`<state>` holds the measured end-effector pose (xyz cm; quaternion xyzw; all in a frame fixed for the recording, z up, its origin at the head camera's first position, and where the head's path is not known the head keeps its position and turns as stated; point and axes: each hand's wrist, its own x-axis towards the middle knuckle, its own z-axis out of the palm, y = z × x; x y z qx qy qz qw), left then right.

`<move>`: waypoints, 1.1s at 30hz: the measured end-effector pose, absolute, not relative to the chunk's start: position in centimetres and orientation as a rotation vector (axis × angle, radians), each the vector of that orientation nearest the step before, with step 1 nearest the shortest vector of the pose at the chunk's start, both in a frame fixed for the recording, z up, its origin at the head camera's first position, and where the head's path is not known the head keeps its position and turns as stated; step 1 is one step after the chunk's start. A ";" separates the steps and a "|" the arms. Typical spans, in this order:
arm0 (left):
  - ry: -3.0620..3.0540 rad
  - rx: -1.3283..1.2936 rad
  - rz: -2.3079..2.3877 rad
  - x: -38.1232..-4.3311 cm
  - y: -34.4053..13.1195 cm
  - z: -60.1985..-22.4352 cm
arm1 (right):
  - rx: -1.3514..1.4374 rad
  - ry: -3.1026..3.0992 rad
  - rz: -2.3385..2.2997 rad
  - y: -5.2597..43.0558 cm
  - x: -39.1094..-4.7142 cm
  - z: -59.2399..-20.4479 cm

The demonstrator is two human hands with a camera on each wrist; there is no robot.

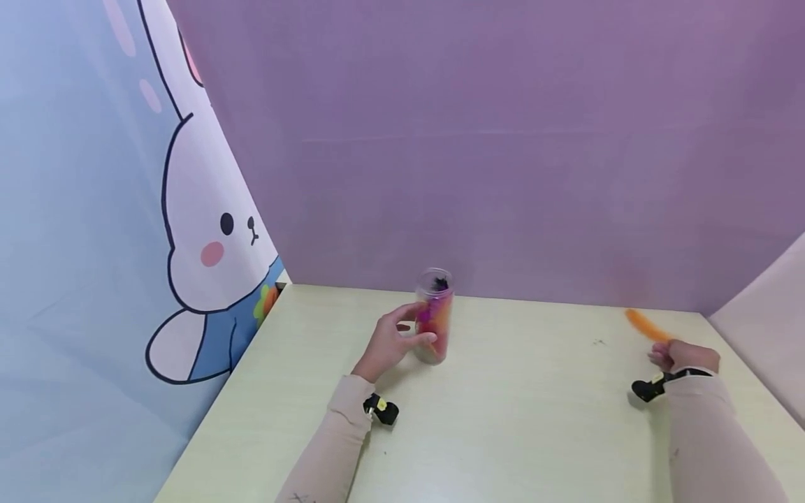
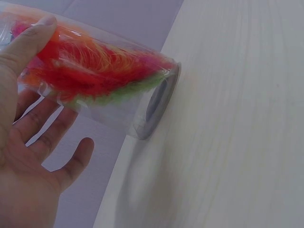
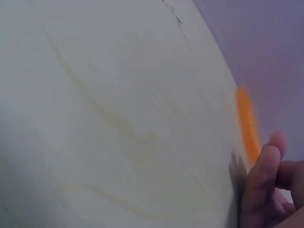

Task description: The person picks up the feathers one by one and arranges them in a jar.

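A clear plastic jar (image 1: 434, 318) stands on the table near its back edge. Through its wall show fluffy feathers (image 2: 109, 71) in red, orange, pink and green, with a dark tuft near the top. My left hand (image 1: 393, 339) holds the jar from its left side, thumb on one side and fingers on the other; the little finger stays off it in the left wrist view. Far to the right, my right hand (image 1: 684, 356) pinches one end of an orange feather (image 1: 646, 325) between thumb and fingers. The feather's free end points up and left, slightly blurred.
The pale wooden table (image 1: 528, 405) meets a purple backdrop (image 1: 503, 175) behind the jar. A blue cloth with a rabbit print (image 1: 207, 209) hangs at the left. A white panel (image 1: 767, 328) borders the right side. Each wrist wears a small black camera (image 1: 382, 411).
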<state>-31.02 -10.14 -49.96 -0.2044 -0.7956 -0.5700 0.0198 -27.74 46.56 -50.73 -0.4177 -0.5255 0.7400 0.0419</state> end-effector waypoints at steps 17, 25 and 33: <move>-2.445 -0.631 -1.827 -31.0 -10.3 -50.3 | -1.051 -1.656 2.230 44.6 -25.1 -52.3; -2.444 -0.620 -1.825 -31.2 -10.1 -50.3 | -0.839 -1.560 2.387 44.1 -24.4 -52.0; -2.440 -0.618 -1.811 -31.4 -9.9 -50.4 | -0.846 -1.441 2.436 43.1 -24.3 -51.8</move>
